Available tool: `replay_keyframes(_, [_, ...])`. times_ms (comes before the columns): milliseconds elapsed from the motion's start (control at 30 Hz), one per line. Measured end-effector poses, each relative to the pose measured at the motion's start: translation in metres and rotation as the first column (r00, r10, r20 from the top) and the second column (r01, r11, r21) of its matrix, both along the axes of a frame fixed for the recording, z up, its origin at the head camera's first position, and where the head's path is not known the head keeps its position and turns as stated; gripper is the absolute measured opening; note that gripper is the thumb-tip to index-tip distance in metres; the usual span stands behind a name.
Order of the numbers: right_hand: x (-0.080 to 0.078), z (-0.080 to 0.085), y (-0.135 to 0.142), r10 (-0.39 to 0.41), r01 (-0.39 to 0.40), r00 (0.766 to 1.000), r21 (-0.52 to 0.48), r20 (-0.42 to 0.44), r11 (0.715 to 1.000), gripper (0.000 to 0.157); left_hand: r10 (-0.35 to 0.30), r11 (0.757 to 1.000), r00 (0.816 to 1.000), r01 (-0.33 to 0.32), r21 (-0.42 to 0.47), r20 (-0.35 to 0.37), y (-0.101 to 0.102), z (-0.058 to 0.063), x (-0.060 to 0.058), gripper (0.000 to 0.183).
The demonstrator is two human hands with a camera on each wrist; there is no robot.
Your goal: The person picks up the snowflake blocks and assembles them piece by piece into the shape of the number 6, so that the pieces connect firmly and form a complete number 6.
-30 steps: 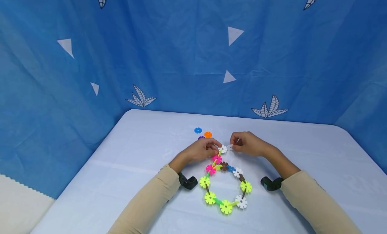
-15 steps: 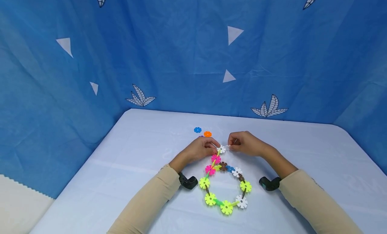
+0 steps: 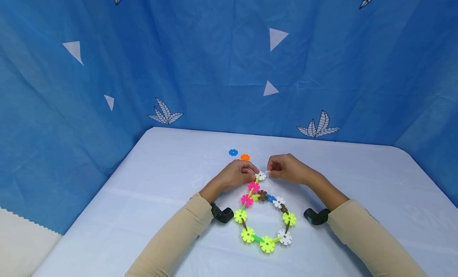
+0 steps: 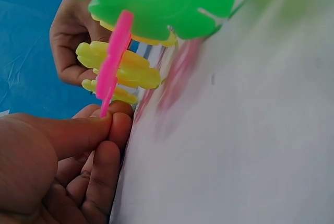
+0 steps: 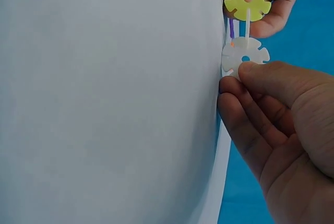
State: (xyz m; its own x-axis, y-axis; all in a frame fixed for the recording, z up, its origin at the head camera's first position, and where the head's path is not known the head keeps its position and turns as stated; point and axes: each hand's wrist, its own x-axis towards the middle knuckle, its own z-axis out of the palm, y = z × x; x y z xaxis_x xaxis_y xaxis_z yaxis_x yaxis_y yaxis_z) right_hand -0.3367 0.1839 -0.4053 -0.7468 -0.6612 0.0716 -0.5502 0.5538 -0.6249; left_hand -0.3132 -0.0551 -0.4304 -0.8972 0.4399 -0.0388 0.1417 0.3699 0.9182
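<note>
Slotted plastic discs, shaped like snowflakes, form a ring with a short tail at its far end. In the left wrist view my left hand (image 4: 78, 161) pinches the edge of a pink disc (image 4: 116, 49) between thumb and fingers; a green disc (image 4: 177, 12) stands just above. My right hand (image 3: 290, 168) pinches a translucent white disc (image 5: 234, 56), which the right wrist view shows in line with a yellow disc (image 5: 261, 4). In the head view, a white disc (image 3: 260, 176) sits between both hands at the tail's end. The left hand (image 3: 232, 175) partly covers the tail.
Loose on the table (image 3: 186, 157) beyond the left hand lie a blue disc (image 3: 233, 152) and an orange disc (image 3: 245, 157). The ring, with a yellow-green disc (image 3: 267, 244) at its near side, lies between the forearms. A blue curtain (image 3: 229, 62) hangs behind the table.
The right hand has moved a little left, bringing its white disc closer to the white disc at the tail's end. The left hand has hardly moved, and the purple disc is now hidden.
</note>
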Motion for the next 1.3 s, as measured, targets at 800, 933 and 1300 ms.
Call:
replay_keyframes(800, [-0.041,0.048,-0.036,-0.025,0.026,1.0,0.168,-0.008,0.985,0.032,-0.033,0.998,0.999,0.034,-0.056,0.028,0.0,0.004,0.002,0.009])
replay_keyframes(933, [-0.05,0.039,-0.064,0.002,-0.01,1.0,0.313,0.026,0.95,0.038,-0.045,0.998,0.999,0.046,-0.041,0.021,-0.002,0.002,0.0,0.01])
replay_keyframes(1300, [-0.05,0.032,-0.086,-0.015,0.017,1.0,0.447,-0.007,0.894,0.016,-0.049,0.997,0.999,0.048,-0.057,-0.014,-0.003,0.005,0.002,0.011])
